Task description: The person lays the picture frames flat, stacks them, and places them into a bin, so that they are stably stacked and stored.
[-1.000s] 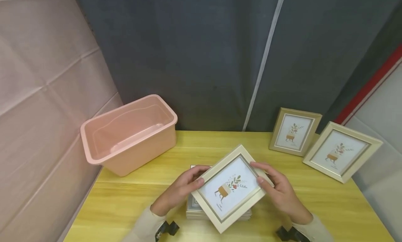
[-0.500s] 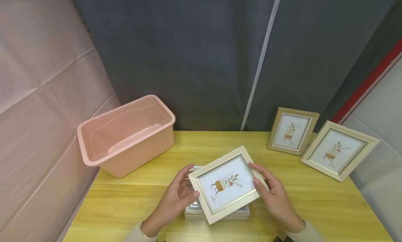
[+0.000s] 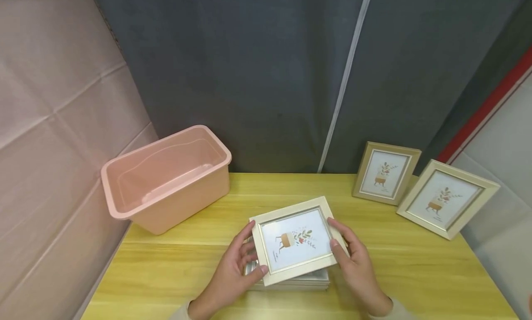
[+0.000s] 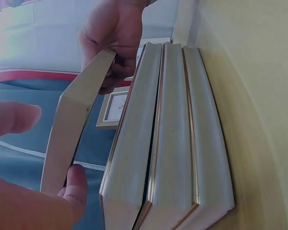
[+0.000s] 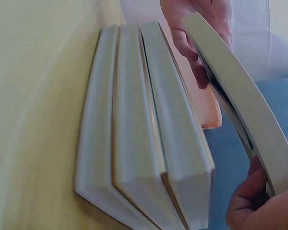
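Note:
A cream picture frame with a plant-pot print is held face up, slightly tilted, above a stack of similar frames. My left hand holds its left end, thumb over the lower left corner and index fingertip at the upper left one. At the other end, my right hand pinches the border with the thumb on the front and fingers curled behind. From the side, the left wrist view shows the held frame raised off the stack; three stacked frames are visible there.
Two standing picture frames, one tan and one cream, are at the back right of the yellow wooden table. A pink plastic bin sits at the back left. Behind the table hangs a dark grey curtain.
The held picture frame has turned clockwise to lie nearly level lengthwise, over the stack. My left hand loosened and shifted its hold to the left corners; the right hand kept its grip, moving slightly left.

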Motion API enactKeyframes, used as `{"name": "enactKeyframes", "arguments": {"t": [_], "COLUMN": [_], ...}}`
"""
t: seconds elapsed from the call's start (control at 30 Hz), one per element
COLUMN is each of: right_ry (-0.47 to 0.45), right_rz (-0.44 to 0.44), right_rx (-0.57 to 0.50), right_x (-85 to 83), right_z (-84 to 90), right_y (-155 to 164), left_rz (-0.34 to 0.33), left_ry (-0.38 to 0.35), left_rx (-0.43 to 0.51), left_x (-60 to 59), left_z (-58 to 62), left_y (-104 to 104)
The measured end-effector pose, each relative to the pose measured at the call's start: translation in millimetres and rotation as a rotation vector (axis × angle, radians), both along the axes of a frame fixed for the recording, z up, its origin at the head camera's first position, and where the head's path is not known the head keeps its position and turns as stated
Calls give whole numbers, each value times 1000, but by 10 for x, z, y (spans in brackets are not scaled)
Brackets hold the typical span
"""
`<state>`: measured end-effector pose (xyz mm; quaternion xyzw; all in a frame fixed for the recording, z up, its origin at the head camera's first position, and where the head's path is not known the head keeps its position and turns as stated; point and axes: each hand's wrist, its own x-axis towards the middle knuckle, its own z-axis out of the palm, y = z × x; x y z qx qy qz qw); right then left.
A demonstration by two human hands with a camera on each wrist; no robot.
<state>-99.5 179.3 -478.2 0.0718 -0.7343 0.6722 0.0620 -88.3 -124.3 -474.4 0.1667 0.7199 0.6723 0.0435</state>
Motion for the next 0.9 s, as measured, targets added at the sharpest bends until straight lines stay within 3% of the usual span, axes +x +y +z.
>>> {"name": "enactKeyframes", "arguments": {"t": [0.17,0.33,0.53,0.9], "right_ry": [-62,-30,43,72], "right_rz": [-22,13,56,120], "right_rx": [-8,28,151,301], "right_x": [40,37,-10,-36], "right_z": [-16,-27,-67,-105], "right_y": [-40,-28,27,86], "left_rz": [30,43,33,92], "left_ry": [-84,-150,-124,-102], "left_rx": [-59,-80,-97,-162], "left_x": [6,-32,-95,-160], "left_z": [17,19,22,-16], "left_y": [-4,-29,-107,-170]}}
